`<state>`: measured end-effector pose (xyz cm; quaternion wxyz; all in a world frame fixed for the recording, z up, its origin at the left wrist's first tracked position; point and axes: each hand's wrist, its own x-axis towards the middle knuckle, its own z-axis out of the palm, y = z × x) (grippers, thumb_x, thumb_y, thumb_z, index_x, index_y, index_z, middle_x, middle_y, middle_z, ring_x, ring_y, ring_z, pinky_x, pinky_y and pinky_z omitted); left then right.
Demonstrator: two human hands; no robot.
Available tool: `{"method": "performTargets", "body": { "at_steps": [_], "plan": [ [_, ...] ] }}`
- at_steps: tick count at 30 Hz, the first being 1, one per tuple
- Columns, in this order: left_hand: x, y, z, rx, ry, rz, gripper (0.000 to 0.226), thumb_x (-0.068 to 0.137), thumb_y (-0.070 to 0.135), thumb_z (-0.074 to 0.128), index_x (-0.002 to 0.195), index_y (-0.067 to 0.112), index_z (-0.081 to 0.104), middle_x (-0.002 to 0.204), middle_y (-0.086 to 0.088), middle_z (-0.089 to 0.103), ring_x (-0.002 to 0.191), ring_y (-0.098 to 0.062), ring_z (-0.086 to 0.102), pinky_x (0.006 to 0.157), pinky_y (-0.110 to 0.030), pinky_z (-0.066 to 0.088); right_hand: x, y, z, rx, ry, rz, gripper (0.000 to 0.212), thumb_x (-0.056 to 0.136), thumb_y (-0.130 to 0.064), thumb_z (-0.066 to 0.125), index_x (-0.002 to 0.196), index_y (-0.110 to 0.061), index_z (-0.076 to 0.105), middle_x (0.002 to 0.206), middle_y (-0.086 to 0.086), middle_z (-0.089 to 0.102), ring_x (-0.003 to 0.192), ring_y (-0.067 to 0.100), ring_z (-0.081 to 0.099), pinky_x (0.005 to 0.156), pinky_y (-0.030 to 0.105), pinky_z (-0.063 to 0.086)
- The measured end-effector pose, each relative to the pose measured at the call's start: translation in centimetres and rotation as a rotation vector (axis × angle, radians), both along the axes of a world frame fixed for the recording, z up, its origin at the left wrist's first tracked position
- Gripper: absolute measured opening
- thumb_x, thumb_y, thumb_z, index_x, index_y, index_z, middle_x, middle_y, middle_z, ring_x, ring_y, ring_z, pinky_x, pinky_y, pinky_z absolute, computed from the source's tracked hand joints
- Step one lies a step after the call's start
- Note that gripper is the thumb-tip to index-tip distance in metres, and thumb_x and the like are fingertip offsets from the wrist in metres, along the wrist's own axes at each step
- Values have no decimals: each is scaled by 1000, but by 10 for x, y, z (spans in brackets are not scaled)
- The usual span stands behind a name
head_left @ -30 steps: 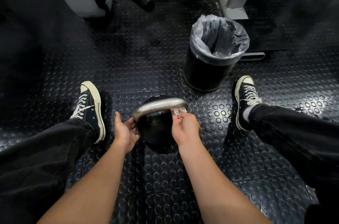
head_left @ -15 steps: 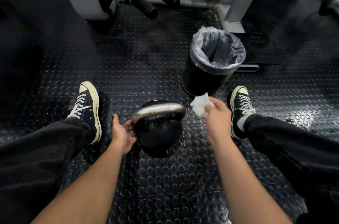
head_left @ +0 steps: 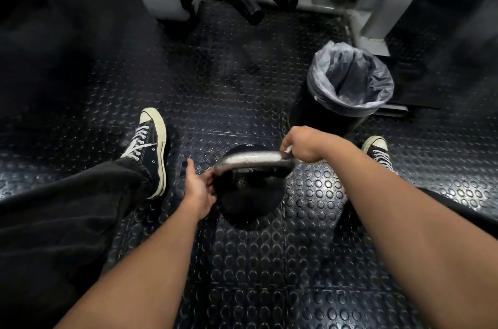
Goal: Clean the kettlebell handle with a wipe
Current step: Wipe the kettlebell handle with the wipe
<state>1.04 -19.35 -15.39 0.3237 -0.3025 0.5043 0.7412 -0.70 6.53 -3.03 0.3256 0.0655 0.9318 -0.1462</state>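
Steel kettlebell handle point(head_left: 253, 159): right hand point(head_left: 305, 144) fingers apparently grip its right end.

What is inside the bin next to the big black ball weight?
Inside the bin only a crinkly clear plastic liner shows, folded over the rim. No rubbish is visible on its folds, but the very bottom is too dark to tell.

Wipe point(head_left: 289, 150) almost wholly hidden inside the right hand point(head_left: 305, 144), only a white sliver showed, left hand point(head_left: 199, 186) fingertips hidden behind the kettlebell point(head_left: 249, 194), its small white marking unreadable, right shoe point(head_left: 377, 149) half covered by the forearm, gym machine point(head_left: 377, 5) cut off at top edge
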Motion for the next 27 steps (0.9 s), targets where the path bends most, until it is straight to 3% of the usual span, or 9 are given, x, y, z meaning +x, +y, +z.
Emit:
{"method": "performTargets", "body": {
  "at_steps": [6, 11, 15, 19, 24, 27],
  "plan": [
    [1, 2, 2, -4, 1, -5, 93, 92, 77, 14, 138, 8, 55, 131, -18, 62, 126, -31, 53, 110, -52, 38, 4, 3, 19, -52, 12, -19, 39, 92, -4, 54, 114, -26, 76, 115, 5, 70, 98, 22, 65, 89, 41, 56],
    [0, 2, 0, -3, 9, -1, 92, 92, 77, 14, 134, 8, 59, 126, -18, 65, 119, -29, 57, 103, -49, 44, 9, 6, 4, -25, 18, -43, 58, 85, 9, 41, 116, -27, 75, 129, 9, 66, 107, 26, 62, 90, 37, 54],
    [1, 2, 1, 0, 8, 1, 91, 93, 76, 13, 134, 8, 57, 126, -17, 64, 113, -27, 58, 99, -47, 43, 3, 4, 12, -52, -4, -3, 50, 87, 6, 47, 108, -28, 76, 121, 4, 67, 99, 22, 64, 87, 39, 58],
    [0, 2, -1, -8, 8, 0, 92, 92, 77, 13, 136, 8, 56, 129, -17, 63, 120, -28, 55, 102, -47, 42, 7, 18, 15, -60, 27, -31, 49, 88, 2, 51, 111, -33, 76, 117, 2, 69, 96, 19, 62, 81, 35, 53],
    [-1, 2, -2, -10, 10, 7, 92, 92, 78, 13, 131, 9, 60, 123, -14, 66, 118, -26, 57, 111, -49, 38, 4, 7, 1, -56, -12, 14, 58, 85, 10, 41, 116, -26, 75, 134, 7, 63, 110, 25, 62, 95, 39, 54],
    [0, 1, -1, -14, 9, 6, 89, 91, 79, 14, 121, 12, 65, 127, -15, 64, 122, -27, 54, 113, -52, 35, -1, 11, 11, -76, -17, 28, 51, 87, 5, 48, 109, -31, 77, 118, 1, 69, 98, 22, 66, 87, 43, 59]
  ]
}}
